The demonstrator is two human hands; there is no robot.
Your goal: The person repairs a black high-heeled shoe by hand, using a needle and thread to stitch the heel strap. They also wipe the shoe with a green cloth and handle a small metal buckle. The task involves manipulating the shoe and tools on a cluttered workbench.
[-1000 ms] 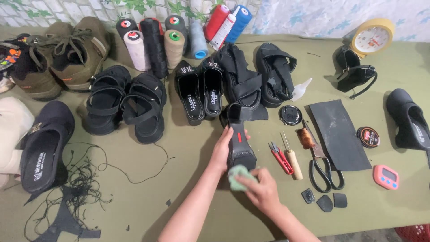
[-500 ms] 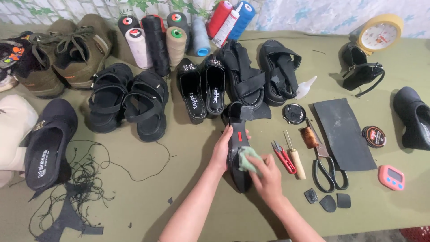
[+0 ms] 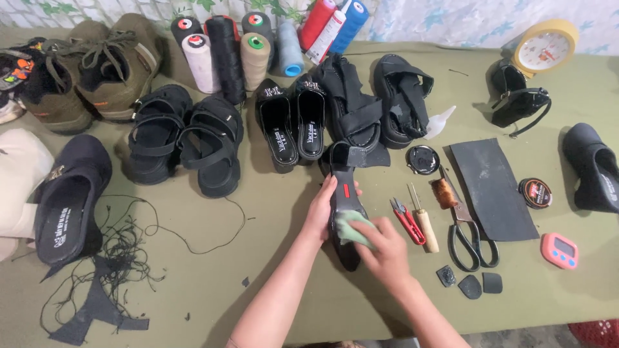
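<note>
Black shoe (image 3: 345,193) lies sole-up on the green table (image 3: 271,283), just below the row of black sandals (image 3: 361,109). Left hand (image 3: 320,209) clasps the shoe's left edge — fingers wrapped on it. Right hand (image 3: 385,248) pinches a pale green cloth (image 3: 351,229) against the sole. Red snips (image 3: 407,220) and awl (image 3: 423,222) lie just right of the shoe — scissors (image 3: 471,238) beyond.

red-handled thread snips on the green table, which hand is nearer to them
Right. The right hand, pressing a pale green cloth on the black shoe, lies just beside the red-handled thread snips. The left hand grips the shoe's far side, farther away.
</note>
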